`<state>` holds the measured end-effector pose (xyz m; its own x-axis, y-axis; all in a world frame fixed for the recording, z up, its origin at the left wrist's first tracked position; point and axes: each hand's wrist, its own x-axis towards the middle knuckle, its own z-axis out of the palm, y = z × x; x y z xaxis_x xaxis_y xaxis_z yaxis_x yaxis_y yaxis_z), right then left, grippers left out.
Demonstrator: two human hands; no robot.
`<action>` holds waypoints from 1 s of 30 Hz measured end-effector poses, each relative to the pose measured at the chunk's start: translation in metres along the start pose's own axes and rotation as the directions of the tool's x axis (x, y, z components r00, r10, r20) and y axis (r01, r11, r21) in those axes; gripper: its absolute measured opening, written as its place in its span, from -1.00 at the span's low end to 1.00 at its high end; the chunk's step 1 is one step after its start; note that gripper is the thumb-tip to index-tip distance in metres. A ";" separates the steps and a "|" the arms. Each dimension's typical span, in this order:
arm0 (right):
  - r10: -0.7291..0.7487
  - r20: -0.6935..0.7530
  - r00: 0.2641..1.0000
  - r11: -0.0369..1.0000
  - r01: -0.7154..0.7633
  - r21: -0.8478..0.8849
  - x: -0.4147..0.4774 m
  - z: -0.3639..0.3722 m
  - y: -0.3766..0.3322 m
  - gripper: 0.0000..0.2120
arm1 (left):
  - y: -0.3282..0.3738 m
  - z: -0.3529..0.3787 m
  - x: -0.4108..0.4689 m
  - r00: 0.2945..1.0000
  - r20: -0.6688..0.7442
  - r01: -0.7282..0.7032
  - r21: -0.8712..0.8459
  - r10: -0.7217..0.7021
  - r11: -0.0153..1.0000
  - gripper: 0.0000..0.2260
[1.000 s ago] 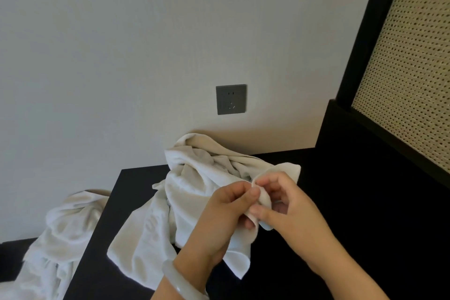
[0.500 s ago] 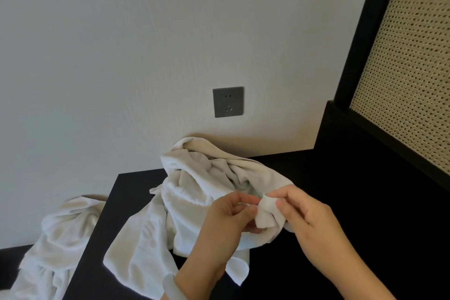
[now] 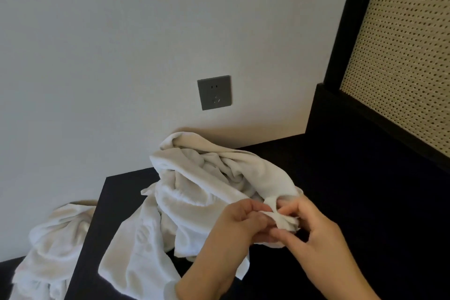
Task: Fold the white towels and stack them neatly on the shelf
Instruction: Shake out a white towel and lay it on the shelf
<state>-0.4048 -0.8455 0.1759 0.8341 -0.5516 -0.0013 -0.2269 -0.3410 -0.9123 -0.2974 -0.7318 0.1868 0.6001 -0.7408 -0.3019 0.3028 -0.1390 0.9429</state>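
Note:
A crumpled white towel lies heaped on the black shelf top, part of it hanging over the front left edge. My left hand and my right hand meet at the towel's right end, and both pinch a bunched edge of it between thumb and fingers. A second white towel lies rumpled on a lower black surface at the far left.
A grey wall socket sits on the white wall behind the towel. A black frame with a woven cane panel rises at the right, closing off that side of the shelf top.
Both hands have moved down and slightly right along the towel's edge, gathering it into a tighter bunch. The towel's right end has been drawn toward me.

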 end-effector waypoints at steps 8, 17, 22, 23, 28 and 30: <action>0.146 -0.270 0.952 0.890 -0.007 0.456 -0.047 -0.007 0.010 -0.81 | 0.025 -0.038 0.033 0.884 0.426 -0.413 0.905 0.193 -0.106 -0.79; 0.323 -0.402 0.857 0.930 -0.208 0.303 -0.089 -0.081 0.067 -0.85 | 0.046 -0.057 0.089 0.821 0.552 -0.562 0.827 -0.150 -0.034 -0.86; 0.344 -0.454 0.822 0.938 -0.277 0.208 -0.094 -0.068 0.079 -0.65 | 0.048 -0.035 0.122 0.777 0.593 -0.561 0.805 -0.213 0.193 -0.84; 0.346 -0.460 0.818 0.937 -0.275 0.216 -0.096 -0.067 0.078 -0.69 | 0.049 -0.030 0.129 0.767 0.606 -0.544 0.788 -0.210 0.287 -0.83; 0.397 -0.440 0.805 0.912 -0.294 0.286 -0.098 -0.058 0.073 -0.90 | 0.054 0.008 0.180 0.814 0.554 -0.554 0.651 0.174 0.520 -0.80; 0.409 -0.478 0.777 0.907 -0.292 0.302 -0.092 -0.054 0.076 -0.90 | 0.052 0.032 0.200 0.781 0.580 -0.621 0.677 0.232 0.395 -0.78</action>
<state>-0.5256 -0.8620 0.1289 0.3153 -0.9320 -0.1789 -0.2976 0.0818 -0.9512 -0.1850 -0.9078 0.1803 0.1090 -0.9920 0.0644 -0.7544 -0.0404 0.6552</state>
